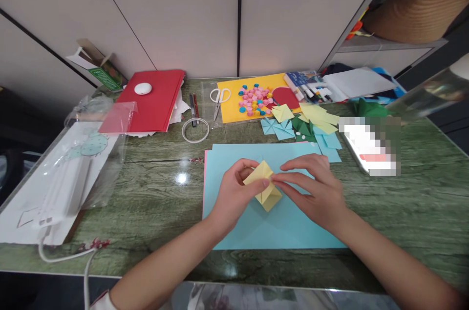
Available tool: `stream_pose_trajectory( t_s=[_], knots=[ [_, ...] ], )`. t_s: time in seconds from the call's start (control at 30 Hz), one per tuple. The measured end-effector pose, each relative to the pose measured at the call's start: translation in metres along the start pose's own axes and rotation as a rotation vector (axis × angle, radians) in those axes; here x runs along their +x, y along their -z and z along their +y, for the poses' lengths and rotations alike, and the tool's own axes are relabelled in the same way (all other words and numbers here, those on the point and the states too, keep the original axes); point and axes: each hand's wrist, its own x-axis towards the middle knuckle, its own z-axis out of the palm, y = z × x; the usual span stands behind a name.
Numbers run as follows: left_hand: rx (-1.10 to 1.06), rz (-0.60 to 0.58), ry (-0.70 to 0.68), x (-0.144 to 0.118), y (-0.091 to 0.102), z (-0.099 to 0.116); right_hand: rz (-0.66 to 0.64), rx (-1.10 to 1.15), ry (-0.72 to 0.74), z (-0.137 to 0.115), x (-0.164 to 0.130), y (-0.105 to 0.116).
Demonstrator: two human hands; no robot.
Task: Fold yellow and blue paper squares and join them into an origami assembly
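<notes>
Clear plastic sleeve [69, 173], glossy, holding a white printed sheet; at 9 o'clock on the green marbled table [154, 193].
Red card folder [154, 100], matte, with a white oval puck [142, 88] on it; at 11 o'clock.
Ring of clear tape [195, 130], round and thin; just beyond the blue sheet.
Scissors [219, 97], white-handled, on the edge of a yellow card [234, 105] strewn with small pink, blue and yellow rolled paper pieces [255, 100]; at 12 o'clock.
Light blue sheet [256, 232], flat, rectangular; centre.
Left hand [234, 197], closed in a pinch on the folded yellow paper [266, 188], a creased diamond shape lying over the blue sheet.
Right hand [315, 188], fingertips pinching the same paper's right edge.
Folded blue, green and yellow paper shapes [308, 127]; at 1 o'clock.
Marker box [304, 83], writing too small to read.
</notes>
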Motion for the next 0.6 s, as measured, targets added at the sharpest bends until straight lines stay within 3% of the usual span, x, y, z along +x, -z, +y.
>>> stream_pose_trajectory(
  t_s=[0.43,0.6],
  knots=[
    [0.288,0.092,-0.123,-0.0063,-0.003,-0.0028,-0.106,-0.02,-0.04,-0.003,-0.0001,-0.0032],
    [0.239,0.125,-0.127,-0.0083,-0.0042,0.0019,-0.002,0.029,0.013,-0.0077,-0.002,-0.0037]
  ],
)
